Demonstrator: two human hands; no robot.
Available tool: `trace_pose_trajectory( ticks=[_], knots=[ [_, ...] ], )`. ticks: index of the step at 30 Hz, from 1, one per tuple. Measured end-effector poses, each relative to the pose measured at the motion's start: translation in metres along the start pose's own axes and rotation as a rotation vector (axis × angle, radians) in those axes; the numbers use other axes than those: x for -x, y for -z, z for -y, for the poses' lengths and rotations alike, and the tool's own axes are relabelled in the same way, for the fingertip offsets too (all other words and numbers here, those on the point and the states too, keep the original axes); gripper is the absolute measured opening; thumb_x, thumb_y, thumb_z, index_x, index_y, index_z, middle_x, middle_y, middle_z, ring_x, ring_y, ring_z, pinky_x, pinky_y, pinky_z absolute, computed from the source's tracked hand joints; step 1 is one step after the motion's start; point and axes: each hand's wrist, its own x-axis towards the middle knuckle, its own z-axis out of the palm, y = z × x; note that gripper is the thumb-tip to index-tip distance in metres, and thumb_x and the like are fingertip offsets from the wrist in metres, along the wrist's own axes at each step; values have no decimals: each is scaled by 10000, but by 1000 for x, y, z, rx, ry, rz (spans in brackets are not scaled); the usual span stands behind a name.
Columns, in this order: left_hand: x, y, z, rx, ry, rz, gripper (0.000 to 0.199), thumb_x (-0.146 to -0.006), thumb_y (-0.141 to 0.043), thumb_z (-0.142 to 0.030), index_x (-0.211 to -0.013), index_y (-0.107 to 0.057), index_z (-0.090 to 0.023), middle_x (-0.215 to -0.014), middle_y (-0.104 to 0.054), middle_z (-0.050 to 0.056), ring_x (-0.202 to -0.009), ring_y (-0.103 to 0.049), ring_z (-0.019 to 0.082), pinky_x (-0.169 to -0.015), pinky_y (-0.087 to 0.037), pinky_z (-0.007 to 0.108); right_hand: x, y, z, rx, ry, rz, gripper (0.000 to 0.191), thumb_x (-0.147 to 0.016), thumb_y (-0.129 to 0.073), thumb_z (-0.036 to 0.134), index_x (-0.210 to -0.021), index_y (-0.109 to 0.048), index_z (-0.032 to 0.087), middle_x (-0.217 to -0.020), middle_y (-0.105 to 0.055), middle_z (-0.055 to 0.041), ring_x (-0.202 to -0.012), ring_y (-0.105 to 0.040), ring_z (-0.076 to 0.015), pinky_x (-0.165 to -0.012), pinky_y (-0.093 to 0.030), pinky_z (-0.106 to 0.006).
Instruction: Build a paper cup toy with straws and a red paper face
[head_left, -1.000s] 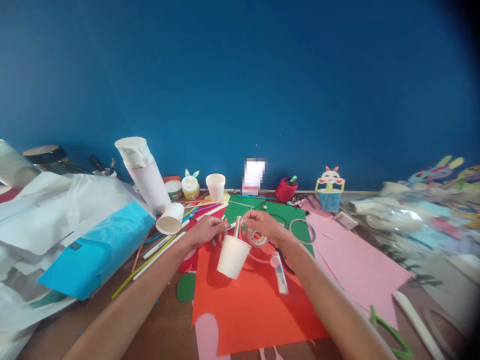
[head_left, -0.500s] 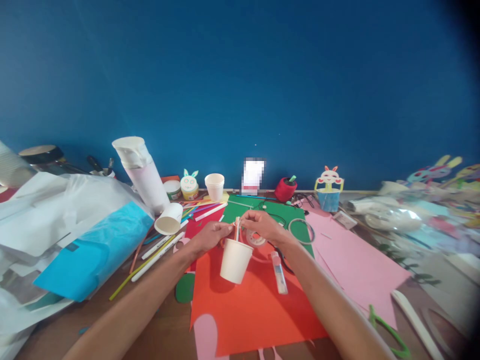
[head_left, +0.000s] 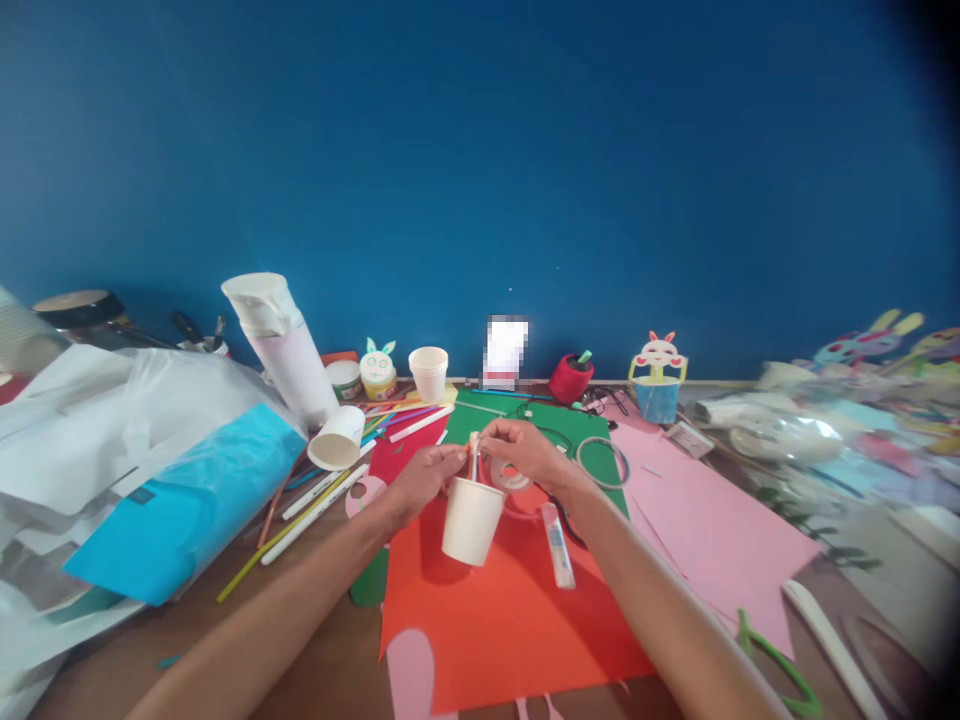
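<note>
A white paper cup (head_left: 472, 525) hangs slightly tilted over an orange sheet (head_left: 517, 640). A narrow pale strip (head_left: 474, 466) rises from its rim, with an orange bit near the top. My left hand (head_left: 429, 478) pinches the strip's upper end from the left. From the right, the fingers of my right hand (head_left: 521, 448) are closed at the same end; what exactly lies between them is too small to tell. Just behind the cup is a tape roll (head_left: 513, 474), partly hidden by my right hand. A glue stick (head_left: 557, 546) lies to the cup's right.
Crumpled plastic and a blue packet (head_left: 187, 520) fill the left side. Markers (head_left: 315, 515), a tipped paper cup (head_left: 337, 438) and stacked cups (head_left: 428, 375) lie nearer the middle. Pink sheets (head_left: 705, 510), green scissors handles (head_left: 780, 665) and a decorated blue cup (head_left: 658, 400) are at right.
Both hands keep their hold at the top of the strip, with only tiny finger shifts. The cup has barely moved.
</note>
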Motion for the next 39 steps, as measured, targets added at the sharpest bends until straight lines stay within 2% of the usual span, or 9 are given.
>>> trace_pose_trajectory(
  ticks=[6, 17, 24, 29, 33, 36, 39],
  knots=[
    [-1, -4, 6, -4, -11, -59, 334, -750, -518, -452, -747, -579, -123, -549, -485, -20, -447, -370, 68, -431, -226, 199, 1, -2, 4, -18, -6, -15, 175, -712, -570, 326, -698, -573, 152, -633, -563, 21, -566, -473, -85, -558, -359, -211],
    [-2, -7, 9, 65, 26, -128, 317, -708, -573, -446, -695, -572, -129, -559, -503, -20, -474, -408, 79, -459, -260, 207, 0, -5, 4, -33, 8, -7, 158, -706, -576, 316, -680, -571, 159, -625, -575, 21, -557, -493, -89, -554, -364, -213],
    [-2, 2, 2, 182, -9, -186, 293, -701, -596, -405, -607, -516, -139, -530, -477, -38, -458, -386, 65, -447, -268, 195, 4, 6, 12, -76, -107, -52, 207, -705, -566, 372, -745, -566, 169, -586, -599, 11, -523, -544, -110, -490, -371, -206],
    [-3, 8, 0, 265, -45, -246, 249, -697, -613, -373, -640, -547, -139, -535, -504, -36, -454, -413, 65, -438, -296, 184, 0, 18, 4, 84, -58, -177, 200, -712, -539, 353, -735, -578, 158, -596, -595, 8, -522, -508, -99, -492, -354, -201],
    [-6, 15, -4, 290, -105, -328, 243, -692, -613, -378, -709, -604, -136, -552, -552, -21, -445, -438, 68, -427, -315, 184, -3, 17, -6, 301, 91, -291, 197, -743, -482, 333, -723, -585, 166, -629, -579, 12, -567, -487, -104, -523, -348, -205],
    [-7, 21, -13, 315, -182, -403, 250, -670, -633, -375, -746, -632, -136, -617, -610, -3, -509, -504, 91, -492, -380, 197, -2, 11, -8, 432, 191, -315, 199, -768, -445, 304, -728, -590, 173, -646, -577, 11, -599, -489, -112, -560, -348, -212],
    [-4, 26, -24, 321, -235, -414, 231, -670, -643, -348, -751, -643, -132, -659, -641, 7, -564, -542, 106, -548, -410, 205, 0, 7, -6, 475, 233, -287, 169, -769, -445, 263, -733, -591, 186, -672, -590, 8, -626, -504, -122, -585, -351, -220]
  ],
)
